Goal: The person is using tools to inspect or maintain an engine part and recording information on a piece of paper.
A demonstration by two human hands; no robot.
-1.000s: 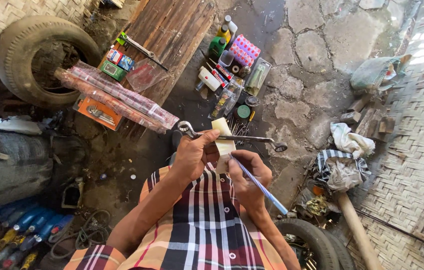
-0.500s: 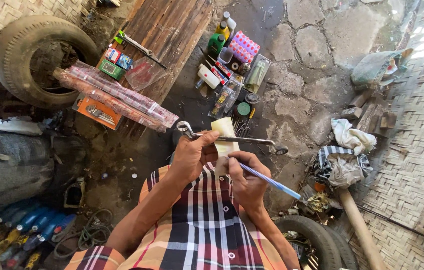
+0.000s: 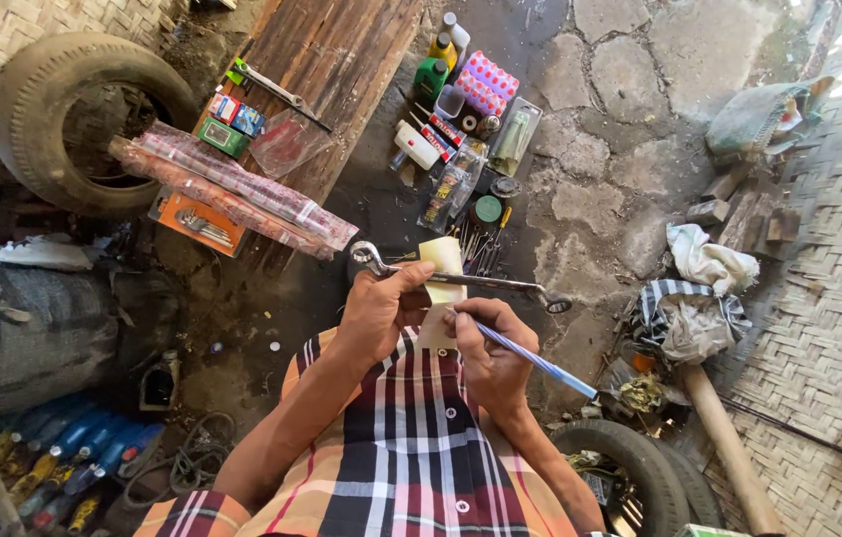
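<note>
My left hand (image 3: 379, 310) grips a long metal wrench (image 3: 501, 282) together with a pale yellow strip of paper (image 3: 442, 261) folded over it. The wrench runs from a hooked end at the left to a ring end at the right. My right hand (image 3: 489, 350) holds a blue striped pen (image 3: 530, 354), its tip resting on the lower part of the strip. Both hands are close together above my plaid shirt (image 3: 411, 447).
A wooden plank (image 3: 341, 60) carries a spanner (image 3: 277, 89), small boxes and long plastic-wrapped packs (image 3: 232, 189). Bottles, tubes and tins (image 3: 466, 109) lie on the stone floor. Old tyres (image 3: 73, 109) sit upper left and lower right, rags (image 3: 699, 288) to the right.
The right hand and pen have shifted slightly along the strip; the pen's far end swung lower to the right. The left hand keeps its hold on the wrench.
</note>
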